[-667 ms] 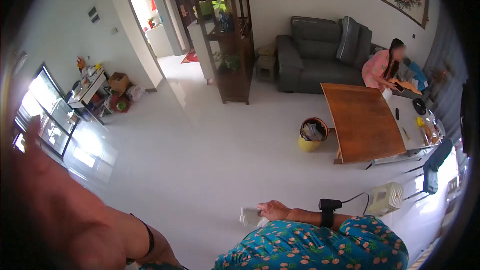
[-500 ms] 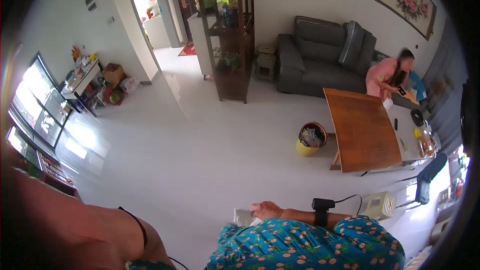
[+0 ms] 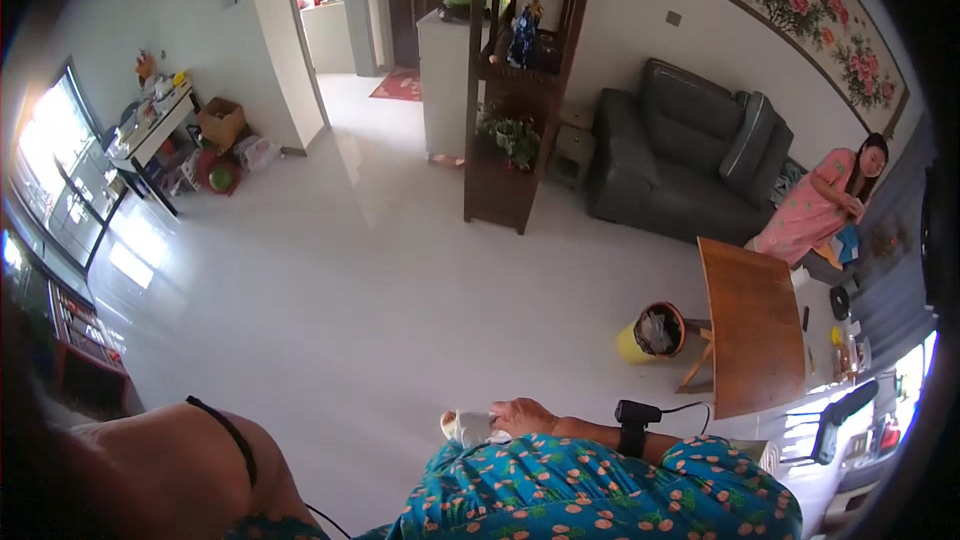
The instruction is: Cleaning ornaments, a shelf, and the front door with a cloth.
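1. Step, judged: holding the white item [image 3: 474, 427] in the right hand [image 3: 522, 418]. It appears at lower middle, just beyond the teal patterned garment [image 3: 590, 490], well apart from the bin. Cloth or film: cannot tell. Tan patch at its far end unclear.
2. Right fingers: bent together, clamped on the item's near end. Camera-like black box [image 3: 637, 414] strapped to that forearm.
3. Left arm [image 3: 170, 450]: black band around it; the hand is lost in the dark rim, so cannot tell how its fingers stand.
4. Next move, judged: calls for a steady grip, since the item looks limp and only one end is pinched.
5. Yellow bin [image 3: 632, 344]: black liner, crumpled greyish refuse inside; stands beside the wooden board [image 3: 755, 325].
6. Cardboard box [image 3: 220, 123]: top open, contents not visible.
7. White table [image 3: 820, 312]: jars [image 3: 848, 355] near its far end, contents too small to tell.
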A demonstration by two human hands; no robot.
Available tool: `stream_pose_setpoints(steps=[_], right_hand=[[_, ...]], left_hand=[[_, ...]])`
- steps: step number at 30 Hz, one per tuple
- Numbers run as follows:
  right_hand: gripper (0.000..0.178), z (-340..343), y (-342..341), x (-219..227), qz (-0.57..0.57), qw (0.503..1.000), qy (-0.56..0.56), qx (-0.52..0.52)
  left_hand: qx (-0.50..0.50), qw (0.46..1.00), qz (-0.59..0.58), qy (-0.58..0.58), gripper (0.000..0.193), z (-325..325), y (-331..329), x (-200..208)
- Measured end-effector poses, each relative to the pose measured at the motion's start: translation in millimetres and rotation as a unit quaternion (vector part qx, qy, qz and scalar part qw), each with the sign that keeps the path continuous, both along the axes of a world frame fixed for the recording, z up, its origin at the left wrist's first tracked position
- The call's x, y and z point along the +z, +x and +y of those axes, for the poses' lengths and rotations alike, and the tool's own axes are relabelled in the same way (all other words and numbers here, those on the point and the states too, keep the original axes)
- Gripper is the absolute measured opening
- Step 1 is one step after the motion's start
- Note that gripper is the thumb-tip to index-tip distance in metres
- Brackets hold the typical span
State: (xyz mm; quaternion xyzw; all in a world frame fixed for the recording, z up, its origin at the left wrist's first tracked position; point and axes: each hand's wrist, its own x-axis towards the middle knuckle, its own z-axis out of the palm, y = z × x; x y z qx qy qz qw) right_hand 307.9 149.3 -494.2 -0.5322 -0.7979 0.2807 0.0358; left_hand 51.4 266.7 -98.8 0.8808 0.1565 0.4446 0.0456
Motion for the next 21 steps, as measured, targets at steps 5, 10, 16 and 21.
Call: stream_pose_setpoints(steps=[5,10,16,21], right_hand=[[0.018,89.1,-2.9,8.1,0.032,0.993,-0.077,-0.083],[0.028,142.8,35.4,-114.6,0.044,0.982,0.147,-0.107],[0.021,255.1,65.3,-29.2,0.176,0.964,-0.098,-0.175],[0.019,353.0,112.2,25.4,0.137,0.951,0.038,-0.276]], left_hand=[[-0.013,1.0,-0.01,-0.007,0.085,87.6,4.2,7.8],[-0.026,0.999,-0.024,0.013,0.086,159.2,20.9,17.2],[-0.038,0.999,-0.022,-0.016,0.086,245.1,73.7,19.6],[-0.066,0.996,-0.027,-0.045,0.086,324.2,125.3,16.7]])
